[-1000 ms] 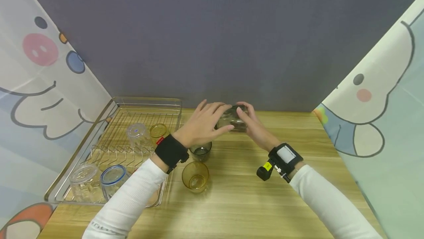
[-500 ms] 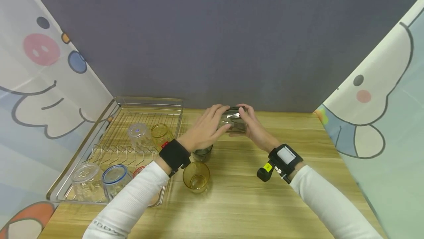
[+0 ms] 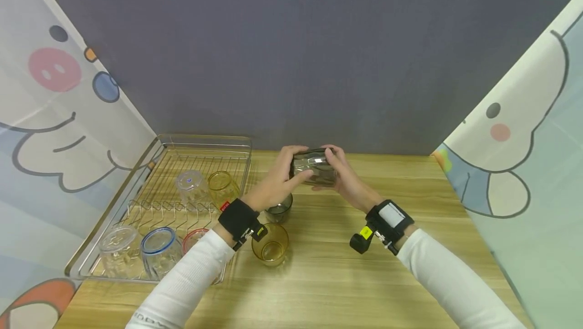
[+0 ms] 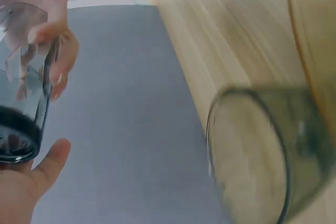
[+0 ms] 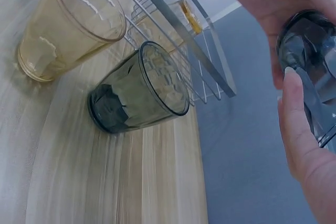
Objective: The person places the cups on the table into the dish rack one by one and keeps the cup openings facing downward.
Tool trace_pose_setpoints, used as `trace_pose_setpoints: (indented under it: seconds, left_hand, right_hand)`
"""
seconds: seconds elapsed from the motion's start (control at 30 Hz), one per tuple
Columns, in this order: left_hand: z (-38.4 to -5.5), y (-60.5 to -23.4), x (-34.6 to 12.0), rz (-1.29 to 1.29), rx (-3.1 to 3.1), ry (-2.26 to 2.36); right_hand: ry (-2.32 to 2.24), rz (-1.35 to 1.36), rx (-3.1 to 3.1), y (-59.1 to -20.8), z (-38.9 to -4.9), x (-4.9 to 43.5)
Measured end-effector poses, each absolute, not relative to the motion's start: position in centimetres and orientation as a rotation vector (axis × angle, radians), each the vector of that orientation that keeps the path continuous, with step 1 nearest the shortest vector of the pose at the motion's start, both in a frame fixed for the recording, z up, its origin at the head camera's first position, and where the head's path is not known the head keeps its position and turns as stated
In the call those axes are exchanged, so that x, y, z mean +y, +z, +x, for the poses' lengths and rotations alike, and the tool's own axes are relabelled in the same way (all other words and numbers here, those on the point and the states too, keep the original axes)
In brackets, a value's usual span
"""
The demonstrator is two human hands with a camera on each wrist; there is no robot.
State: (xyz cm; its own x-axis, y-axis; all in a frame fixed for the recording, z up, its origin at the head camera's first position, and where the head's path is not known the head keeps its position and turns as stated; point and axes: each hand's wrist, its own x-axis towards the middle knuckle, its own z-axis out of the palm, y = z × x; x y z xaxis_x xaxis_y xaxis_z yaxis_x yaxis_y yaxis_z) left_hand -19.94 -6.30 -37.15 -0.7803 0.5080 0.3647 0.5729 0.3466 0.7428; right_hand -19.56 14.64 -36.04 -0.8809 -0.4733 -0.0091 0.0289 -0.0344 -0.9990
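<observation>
Dk tumbler (image 3: 317,167) glossy glass, rack (image 5: 181,32) shiny metal, tbl (image 3: 337,288) smth wood-look, backdrop (image 3: 291,66) matt.

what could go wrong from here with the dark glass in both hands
The held glass lies on its side between the left hand and right hand, above the table; it might slip and drop.

If lowered leftward, it could knock the other dark glass, which stands close by.

That one might then hit the amber glass beside it, and the left wristband, near that glass in the head view, could brush it too.
</observation>
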Motion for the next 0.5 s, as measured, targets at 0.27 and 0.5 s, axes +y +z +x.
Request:
trace_pose_setpoints:
  seconds: [0.27, 0.5]
  left_hand:
    - [-19.6, -37.7, -5.8, -0.886, -2.258, -2.007]
    - [-19.5, -37.8, -5.6, -0.761, -2.192, -2.092]
  right_hand:
    - [-1.957, -0.466, 1.85, -35.6, -19.3, 13.8]
    - [-1.916, -0.477, 1.876, -35.7, -19.2, 13.3]
